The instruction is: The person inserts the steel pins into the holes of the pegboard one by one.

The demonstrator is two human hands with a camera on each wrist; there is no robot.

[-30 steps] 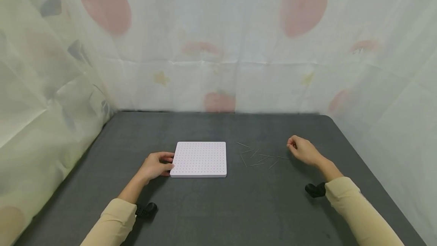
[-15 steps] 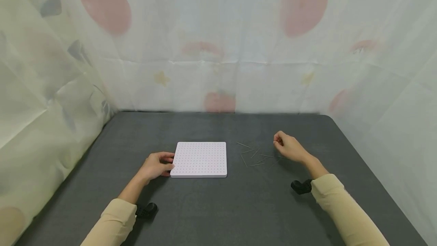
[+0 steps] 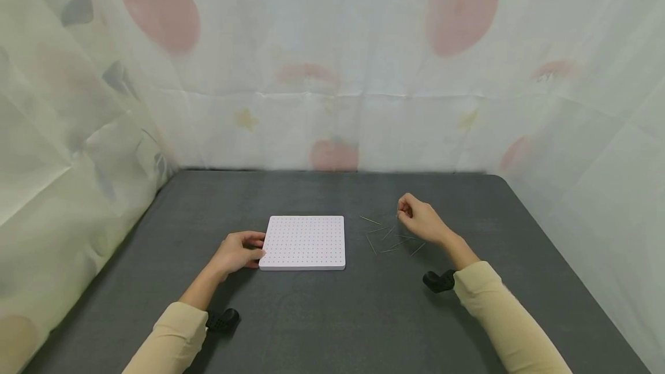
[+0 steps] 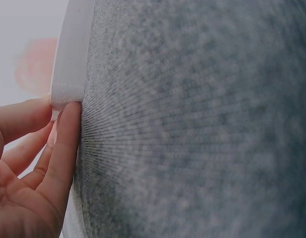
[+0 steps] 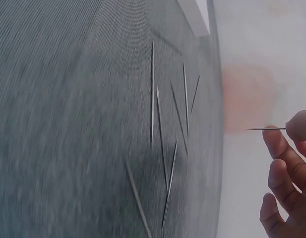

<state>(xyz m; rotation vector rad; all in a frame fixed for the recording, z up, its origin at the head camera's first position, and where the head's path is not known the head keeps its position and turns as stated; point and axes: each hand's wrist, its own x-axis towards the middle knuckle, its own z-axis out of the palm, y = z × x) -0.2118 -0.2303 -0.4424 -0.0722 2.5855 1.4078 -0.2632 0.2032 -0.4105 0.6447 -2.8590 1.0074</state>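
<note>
A white board (image 3: 303, 244) dotted with rows of small holes lies flat on the dark table. At its near left corner my left hand (image 3: 237, 253) grips the edge; the left wrist view shows thumb and a finger (image 4: 67, 134) against the board's rim (image 4: 71, 59). Over the loose needles, right of the board, hovers my right hand (image 3: 422, 221). Its thumb and forefinger pinch one thin metal needle (image 5: 257, 129), the other fingers loosely bent. Below it, several similar needles (image 5: 153, 94) lie scattered on the table, pointing different ways.
The dark grey table (image 3: 332, 316) reaches back to a white curtain (image 3: 395, 74) with strawberry prints. Another curtain (image 3: 62, 178) hangs along the left side. Each wrist carries a black camera mount (image 3: 439, 281).
My right hand has moved left from beyond the needles to a place over them, carrying the needle toward the board. The left hand and the board have stayed put.
</note>
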